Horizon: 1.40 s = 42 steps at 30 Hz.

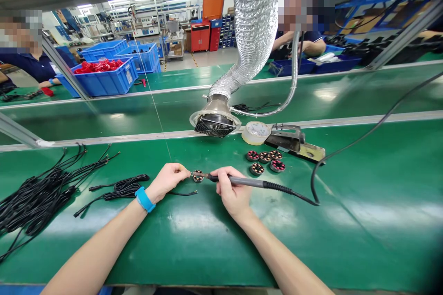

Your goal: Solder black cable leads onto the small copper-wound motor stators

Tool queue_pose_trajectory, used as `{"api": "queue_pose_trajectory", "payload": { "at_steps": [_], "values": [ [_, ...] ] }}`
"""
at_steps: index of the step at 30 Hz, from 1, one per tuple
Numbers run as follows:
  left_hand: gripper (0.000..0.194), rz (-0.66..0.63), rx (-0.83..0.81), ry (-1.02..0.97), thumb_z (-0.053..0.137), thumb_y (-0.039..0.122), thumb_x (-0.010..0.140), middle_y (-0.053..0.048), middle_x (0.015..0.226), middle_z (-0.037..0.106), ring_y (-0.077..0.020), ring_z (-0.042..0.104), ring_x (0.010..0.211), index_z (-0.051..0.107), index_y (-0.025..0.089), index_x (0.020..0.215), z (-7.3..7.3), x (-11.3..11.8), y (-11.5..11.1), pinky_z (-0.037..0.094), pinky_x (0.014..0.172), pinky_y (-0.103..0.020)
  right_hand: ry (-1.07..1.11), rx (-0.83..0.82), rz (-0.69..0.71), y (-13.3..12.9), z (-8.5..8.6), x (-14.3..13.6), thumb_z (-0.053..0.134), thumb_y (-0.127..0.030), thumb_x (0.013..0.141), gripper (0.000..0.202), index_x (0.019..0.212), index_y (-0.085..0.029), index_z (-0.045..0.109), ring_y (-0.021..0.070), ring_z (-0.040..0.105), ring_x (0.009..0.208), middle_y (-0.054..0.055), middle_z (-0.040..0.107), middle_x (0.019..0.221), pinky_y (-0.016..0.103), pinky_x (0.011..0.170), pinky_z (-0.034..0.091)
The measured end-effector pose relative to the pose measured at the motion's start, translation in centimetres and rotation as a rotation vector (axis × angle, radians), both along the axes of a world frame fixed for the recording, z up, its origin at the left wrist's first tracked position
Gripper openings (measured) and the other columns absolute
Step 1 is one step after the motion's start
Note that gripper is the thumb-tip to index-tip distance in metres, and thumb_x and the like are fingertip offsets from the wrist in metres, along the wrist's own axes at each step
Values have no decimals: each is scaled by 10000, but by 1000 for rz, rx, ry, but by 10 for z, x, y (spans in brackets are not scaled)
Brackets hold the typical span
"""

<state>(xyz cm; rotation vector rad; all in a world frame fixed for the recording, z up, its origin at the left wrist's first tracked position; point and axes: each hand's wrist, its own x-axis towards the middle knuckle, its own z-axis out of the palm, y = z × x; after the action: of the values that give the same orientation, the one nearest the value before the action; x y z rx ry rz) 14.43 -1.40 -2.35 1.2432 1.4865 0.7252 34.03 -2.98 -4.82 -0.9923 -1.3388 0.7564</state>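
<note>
My right hand (pixel 232 191) is closed round the grey handle of a soldering iron (pixel 247 181). Its tip points left and meets a small round part (pixel 197 175) on the green bench. On the other side of that part, my left hand (pixel 170 178) pinches a thin solder wire (pixel 157 117), which runs down from overhead. A blue band (pixel 145 199) circles the left wrist. Beneath that hand, a black cable end (pixel 185 193) sticks out to the right. Several similar round parts (pixel 266 157), with red or pale contacts, are grouped beyond my right hand.
Black cables (pixel 38 193) are heaped at left, with a coiled cable (pixel 126 187) nearer. A fume duct (pixel 256 18) ends in a fan hood (pixel 215 122) above the bench. Beside it are a tape roll (pixel 256 132) and a metal holder (pixel 294 143). Two people sit across.
</note>
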Motion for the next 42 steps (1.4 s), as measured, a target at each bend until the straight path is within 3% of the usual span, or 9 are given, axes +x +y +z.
{"api": "queue_pose_trajectory", "payload": {
  "at_steps": [11, 42],
  "values": [
    [267, -22, -22, 4, 673, 409, 734, 75, 559, 391, -63, 247, 487, 627, 147, 716, 0, 0, 0, 172, 482, -240, -54, 68, 42, 2, -3, -1, 521, -310, 972, 286, 767, -190, 682, 161, 667, 593, 19, 671, 626, 252, 516, 478],
    [286, -24, -48, 1, 676, 436, 742, 80, 551, 356, -61, 216, 478, 597, 163, 711, -1, -2, 1, 137, 446, -231, -6, 29, 47, 1, -1, -2, 521, -342, 979, 305, 777, -184, 686, 167, 665, 613, 27, 657, 623, 244, 490, 463]
  ]
}}
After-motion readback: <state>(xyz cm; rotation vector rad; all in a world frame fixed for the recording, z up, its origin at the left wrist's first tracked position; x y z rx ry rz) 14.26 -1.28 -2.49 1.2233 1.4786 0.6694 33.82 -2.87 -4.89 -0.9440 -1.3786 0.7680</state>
